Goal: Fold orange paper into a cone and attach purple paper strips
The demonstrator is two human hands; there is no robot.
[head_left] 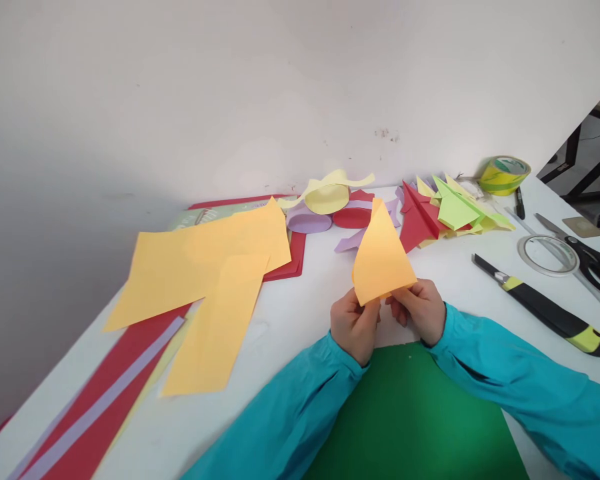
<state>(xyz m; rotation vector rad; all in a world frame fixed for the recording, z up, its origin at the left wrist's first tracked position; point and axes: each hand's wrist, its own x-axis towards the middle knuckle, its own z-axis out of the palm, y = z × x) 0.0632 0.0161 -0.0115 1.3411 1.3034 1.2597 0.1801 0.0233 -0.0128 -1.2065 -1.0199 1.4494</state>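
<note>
A piece of orange paper (384, 257), folded to a narrow top and wide at the bottom, is held up between my two hands. My left hand (355, 325) pinches its lower left edge. At the lower right corner, my right hand (421, 310) grips it with thumb and fingers. Some fingertips are hidden behind the paper. Below my wrists lies a green cutting mat (420, 413). Larger sheets of orange paper (210, 253) rest on the table to the left, partly over red paper and a booklet.
Folded paper planes (420, 217) and curled paper rings (327, 197) stand along the wall. On the right are a utility knife (545, 307), scissors (597, 260), a clear tape roll (525, 255), yellow tape (504, 177) and a black marker (519, 203). Red and purple strips (105, 400) lie left.
</note>
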